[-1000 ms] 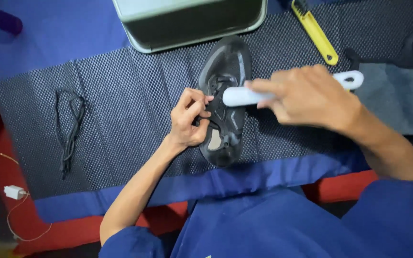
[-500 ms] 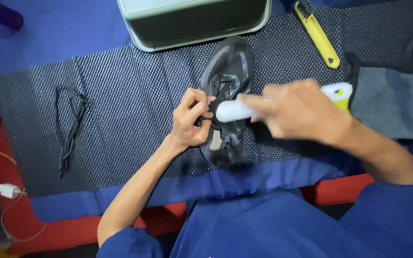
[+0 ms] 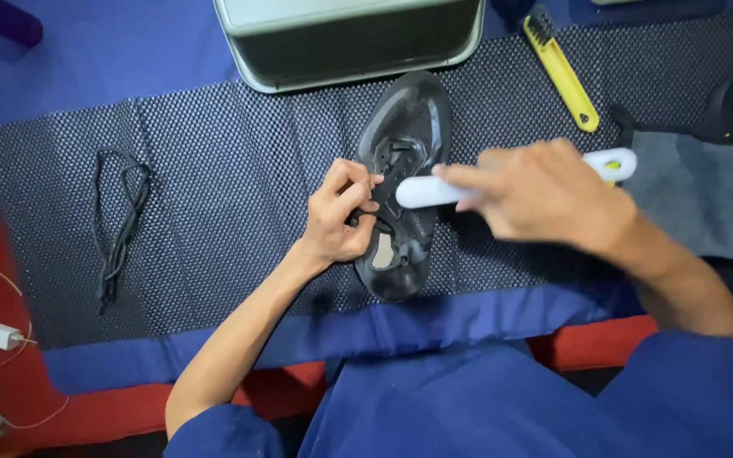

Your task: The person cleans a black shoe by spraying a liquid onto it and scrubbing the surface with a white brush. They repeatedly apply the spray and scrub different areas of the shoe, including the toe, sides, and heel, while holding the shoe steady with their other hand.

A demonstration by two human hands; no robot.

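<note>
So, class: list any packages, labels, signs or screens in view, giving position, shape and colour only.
No packages, signs or screens show.
Small label patch: yellow and dark, near the end of the white brush handle in the right hand; too blurred to tell its shape.

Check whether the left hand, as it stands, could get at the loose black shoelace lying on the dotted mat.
Probably yes, once freed: the left hand grips the black shoe, and bare dotted mat lies between it and the loose black shoelace to its left, nothing in the way.
</note>
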